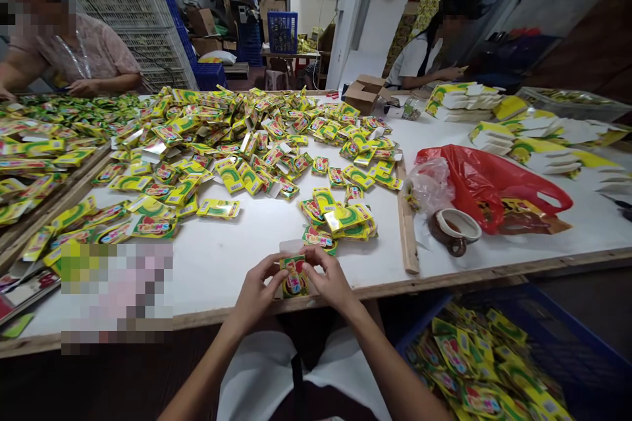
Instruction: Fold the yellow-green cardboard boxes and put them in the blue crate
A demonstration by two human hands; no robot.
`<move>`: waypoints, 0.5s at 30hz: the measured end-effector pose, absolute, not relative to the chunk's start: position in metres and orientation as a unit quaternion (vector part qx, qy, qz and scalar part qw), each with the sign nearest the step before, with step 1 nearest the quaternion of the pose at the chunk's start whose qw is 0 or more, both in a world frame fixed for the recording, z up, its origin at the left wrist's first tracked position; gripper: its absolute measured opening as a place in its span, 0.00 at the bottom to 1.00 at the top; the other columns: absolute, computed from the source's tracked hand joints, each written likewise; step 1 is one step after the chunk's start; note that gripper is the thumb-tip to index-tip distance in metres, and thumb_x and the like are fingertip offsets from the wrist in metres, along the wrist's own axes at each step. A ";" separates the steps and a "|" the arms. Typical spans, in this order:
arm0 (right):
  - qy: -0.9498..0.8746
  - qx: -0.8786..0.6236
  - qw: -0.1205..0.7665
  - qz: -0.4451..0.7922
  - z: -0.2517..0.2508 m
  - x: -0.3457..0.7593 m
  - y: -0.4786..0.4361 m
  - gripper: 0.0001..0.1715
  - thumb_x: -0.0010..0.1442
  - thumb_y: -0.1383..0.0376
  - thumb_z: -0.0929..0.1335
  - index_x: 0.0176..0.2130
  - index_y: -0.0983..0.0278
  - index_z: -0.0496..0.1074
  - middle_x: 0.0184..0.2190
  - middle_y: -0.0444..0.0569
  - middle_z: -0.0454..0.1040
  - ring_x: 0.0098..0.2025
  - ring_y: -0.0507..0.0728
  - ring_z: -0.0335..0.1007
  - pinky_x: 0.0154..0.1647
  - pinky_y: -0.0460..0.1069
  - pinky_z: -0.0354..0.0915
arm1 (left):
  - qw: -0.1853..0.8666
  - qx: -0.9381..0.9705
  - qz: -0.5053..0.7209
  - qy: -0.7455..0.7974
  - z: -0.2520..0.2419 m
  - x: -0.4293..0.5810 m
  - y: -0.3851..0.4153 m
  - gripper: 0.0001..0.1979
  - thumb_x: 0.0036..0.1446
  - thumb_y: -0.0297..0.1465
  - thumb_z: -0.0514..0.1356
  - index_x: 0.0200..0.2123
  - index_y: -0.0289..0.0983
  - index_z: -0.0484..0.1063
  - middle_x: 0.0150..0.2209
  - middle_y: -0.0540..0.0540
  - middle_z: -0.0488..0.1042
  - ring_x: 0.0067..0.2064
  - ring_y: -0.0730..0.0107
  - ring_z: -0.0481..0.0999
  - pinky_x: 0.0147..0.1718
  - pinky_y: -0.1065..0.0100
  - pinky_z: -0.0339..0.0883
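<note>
Between my two hands, at the front edge of the white table (232, 289), is a small yellow and green printed box (295, 276) with a white flap raised at its far end. My left hand (261, 283) grips its left side with thumb and fingers. On the opposite side, my right hand (328, 276) pinches it, fingers near the flap. Just beyond my hands lies a small stack of similar boxes (345, 220). A large heap of these boxes (237, 131) spreads over the table behind, several with white end flaps sticking out.
Wooden strips (407, 230) divide the table. To the right are a brown mug (454, 230), a red plastic bag (488, 177) and stacks of flat cartons (464, 102). A blue crate (553, 335) full of boxes stands below right. One person (99, 56) sits back left, another (419, 56) back right.
</note>
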State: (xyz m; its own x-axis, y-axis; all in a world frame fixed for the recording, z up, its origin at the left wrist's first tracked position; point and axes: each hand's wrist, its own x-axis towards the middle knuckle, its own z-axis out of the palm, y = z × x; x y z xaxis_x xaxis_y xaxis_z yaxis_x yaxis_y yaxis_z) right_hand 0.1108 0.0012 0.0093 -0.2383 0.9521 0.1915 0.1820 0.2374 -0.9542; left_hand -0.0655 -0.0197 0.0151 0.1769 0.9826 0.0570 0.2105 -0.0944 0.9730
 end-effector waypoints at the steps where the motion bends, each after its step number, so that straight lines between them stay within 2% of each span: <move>1: -0.663 -0.436 0.434 0.427 0.010 0.111 0.004 0.07 0.58 0.68 0.64 0.38 0.62 0.71 0.34 0.46 0.74 0.36 0.54 0.70 0.39 0.49 0.66 | 0.455 0.609 0.428 0.489 0.015 -0.064 -0.018 0.11 0.58 0.32 0.56 0.43 0.39 0.73 0.46 0.43 0.75 0.50 0.61 0.72 0.47 0.62 0.67; 3: -0.663 -0.444 0.447 0.404 0.011 0.110 0.010 0.05 0.58 0.68 0.65 0.34 0.63 0.71 0.31 0.46 0.73 0.35 0.54 0.69 0.39 0.49 0.66 | 0.448 0.590 0.461 0.487 0.013 -0.060 -0.013 0.10 0.57 0.32 0.57 0.42 0.38 0.73 0.44 0.43 0.75 0.51 0.61 0.71 0.49 0.62 0.66; 7: -0.640 -0.438 0.488 0.400 0.011 0.108 0.013 0.09 0.59 0.68 0.65 0.41 0.62 0.71 0.35 0.47 0.74 0.38 0.55 0.71 0.41 0.49 0.66 | 0.486 0.532 0.517 0.461 0.010 -0.053 -0.007 0.13 0.56 0.31 0.58 0.46 0.38 0.69 0.41 0.44 0.76 0.44 0.65 0.75 0.44 0.63 0.69; 11: -0.673 -0.410 0.479 0.386 0.016 0.109 0.008 0.06 0.58 0.66 0.66 0.34 0.62 0.75 0.36 0.50 0.76 0.42 0.57 0.71 0.43 0.51 0.66 | 0.459 0.559 0.499 0.477 0.014 -0.051 -0.009 0.08 0.55 0.33 0.59 0.35 0.36 0.75 0.39 0.43 0.76 0.44 0.64 0.75 0.46 0.64 0.68; 15: -0.661 -0.433 0.488 0.371 0.020 0.105 0.008 0.07 0.59 0.65 0.66 0.33 0.62 0.75 0.32 0.49 0.77 0.37 0.56 0.72 0.40 0.51 0.67 | 0.448 0.538 0.503 0.507 0.016 -0.047 -0.010 0.09 0.55 0.35 0.60 0.35 0.36 0.75 0.38 0.44 0.77 0.42 0.64 0.75 0.43 0.65 0.69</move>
